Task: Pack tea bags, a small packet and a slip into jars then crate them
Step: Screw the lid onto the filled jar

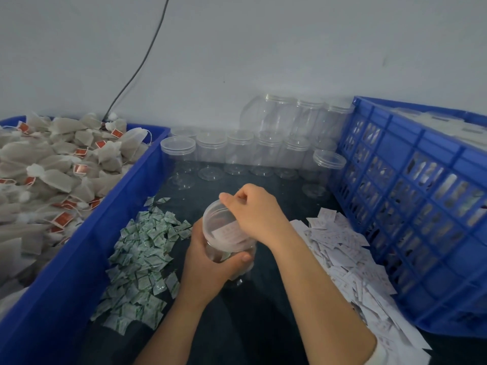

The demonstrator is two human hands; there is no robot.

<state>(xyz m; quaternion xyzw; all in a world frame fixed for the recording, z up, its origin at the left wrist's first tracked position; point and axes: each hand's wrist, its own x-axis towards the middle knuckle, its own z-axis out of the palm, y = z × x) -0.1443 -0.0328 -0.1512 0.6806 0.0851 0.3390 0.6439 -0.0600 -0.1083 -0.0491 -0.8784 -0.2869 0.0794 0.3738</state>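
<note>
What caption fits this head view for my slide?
Left hand grips clear plastic jar, right hand at its mouth, white paper slip inside.

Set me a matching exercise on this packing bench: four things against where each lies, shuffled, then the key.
1 tea bags
2 green packets
3 paper slips
4 empty jars

A along the back wall
B heaped in the blue bin
C piled left of the held jar
D piled beside the slotted crate

Pairs: 1-B, 2-C, 3-D, 4-A
</note>
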